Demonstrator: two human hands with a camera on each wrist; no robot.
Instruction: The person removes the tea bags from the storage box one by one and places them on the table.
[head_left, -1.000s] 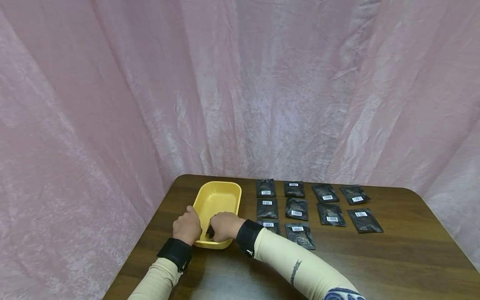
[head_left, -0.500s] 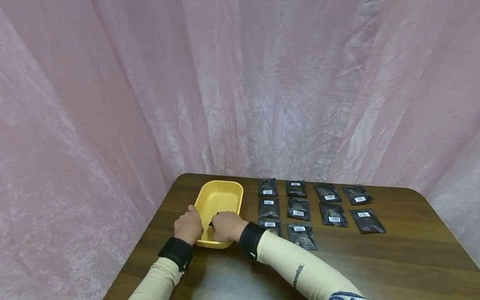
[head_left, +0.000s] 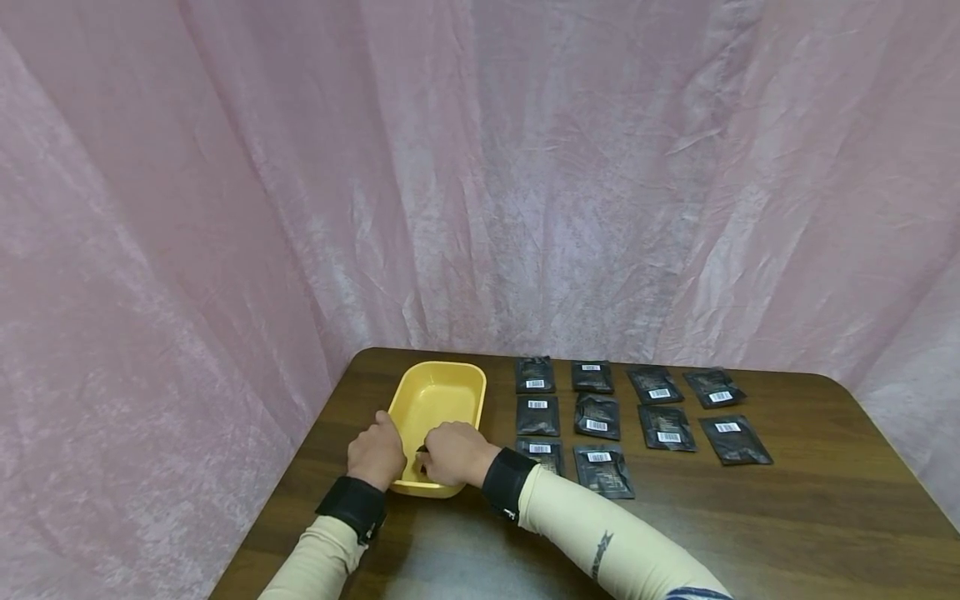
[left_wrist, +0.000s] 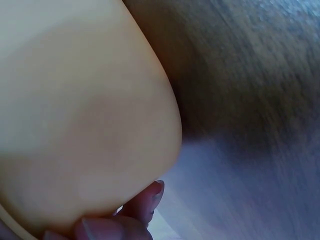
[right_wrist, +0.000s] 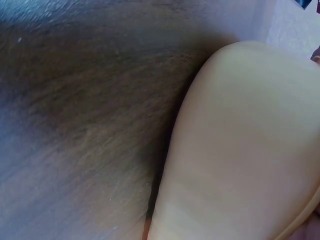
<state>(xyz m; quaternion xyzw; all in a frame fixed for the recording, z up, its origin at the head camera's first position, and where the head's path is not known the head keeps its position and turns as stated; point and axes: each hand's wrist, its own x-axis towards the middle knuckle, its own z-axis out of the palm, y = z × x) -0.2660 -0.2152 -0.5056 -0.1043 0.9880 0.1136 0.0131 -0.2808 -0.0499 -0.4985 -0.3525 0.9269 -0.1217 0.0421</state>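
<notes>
A yellow plastic tray stands at the left of the table. My left hand grips its near left rim; the left wrist view shows fingertips curled against the tray's outer wall. Over the near right part of the tray, my right hand is bent down with curled fingers. It pinches a black packet, of which only a small dark edge shows beside the fingers; the rest is hidden under the hand. The right wrist view is mostly filled by the tray's wall.
Right of the tray, several flat black packets with white barcode labels lie in rows, such as the near packet and the rightmost packet. They rest on a brown wooden table. A pink curtain hangs behind it.
My right hand shifts slightly inside the tray, and the visible edge of the black packet beside its fingers changes shape. My left hand stays on the rim.
</notes>
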